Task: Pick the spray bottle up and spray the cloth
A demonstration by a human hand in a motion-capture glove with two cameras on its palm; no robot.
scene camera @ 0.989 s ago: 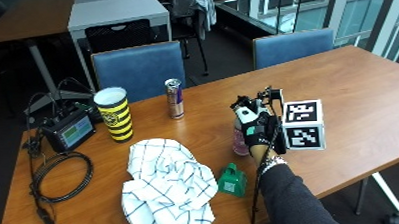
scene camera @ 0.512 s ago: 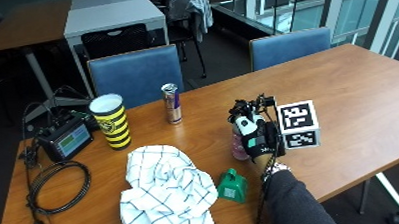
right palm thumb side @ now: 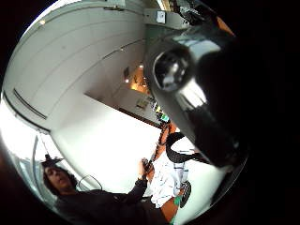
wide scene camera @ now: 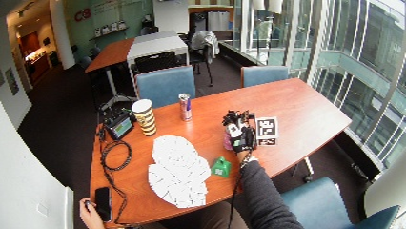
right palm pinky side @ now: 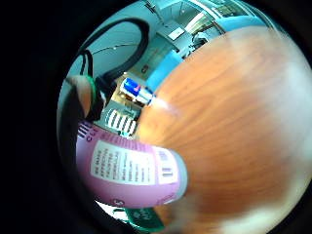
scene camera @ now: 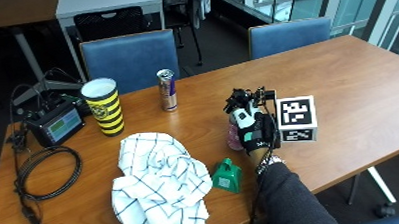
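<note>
The gloved right hand (scene camera: 254, 125) is wrapped around the pink spray bottle (scene camera: 235, 136), which stands upright on the bench (scene camera: 358, 76). The checked cloth (scene camera: 163, 178) lies crumpled well apart from it, with a small green object (scene camera: 227, 175) between them.

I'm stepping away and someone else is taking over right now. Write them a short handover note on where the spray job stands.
Right hand: gloved, wrapped round the pink spray bottle, near the table's front edge. Whether the bottle has left the table cannot be told.
Cloth: white checked, crumpled on the table to the person's left of the bottle, apart from it. A small green bell-shaped object sits between them.
Done: hand has reached and gripped the bottle.
Left: lift it, aim the nozzle at the cloth, spray.
</note>
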